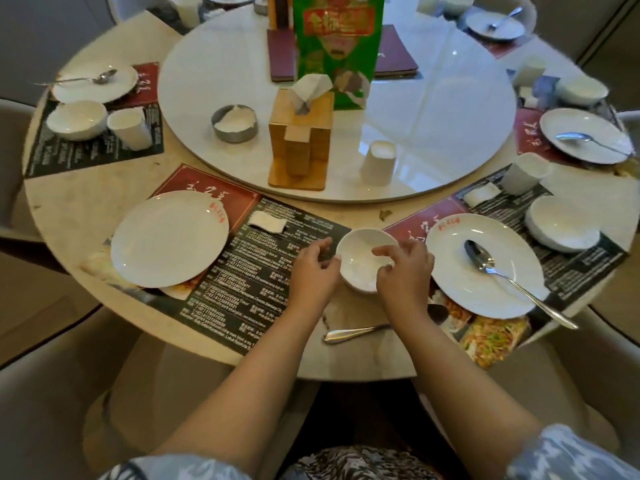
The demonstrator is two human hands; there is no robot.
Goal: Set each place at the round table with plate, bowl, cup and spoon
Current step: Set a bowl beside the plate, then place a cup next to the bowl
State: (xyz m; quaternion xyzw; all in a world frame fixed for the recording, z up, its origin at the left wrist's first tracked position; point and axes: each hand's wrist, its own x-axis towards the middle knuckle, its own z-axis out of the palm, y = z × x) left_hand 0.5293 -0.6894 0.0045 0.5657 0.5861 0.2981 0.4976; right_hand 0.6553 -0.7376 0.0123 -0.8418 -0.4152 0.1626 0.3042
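Bowl [363,259] sits low centre of the frame, at the right edge of the near-left placemat [249,271], and you've got it from both sides: your right hand [405,271] pinches the right rim, your left hand [313,268] curls against the left rim. Plate [169,237] waits to the left, cup [378,162] upside down straight above on the turntable [433,98], spare spoon [356,332] just below your right wrist.

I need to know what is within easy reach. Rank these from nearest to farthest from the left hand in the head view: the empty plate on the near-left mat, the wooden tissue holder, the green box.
From the left hand:
1. Empty plate, to its left on the near mat.
2. Wooden tissue holder, beyond it on the turntable's near part.
3. Green box, farthest, standing behind the tissue holder.
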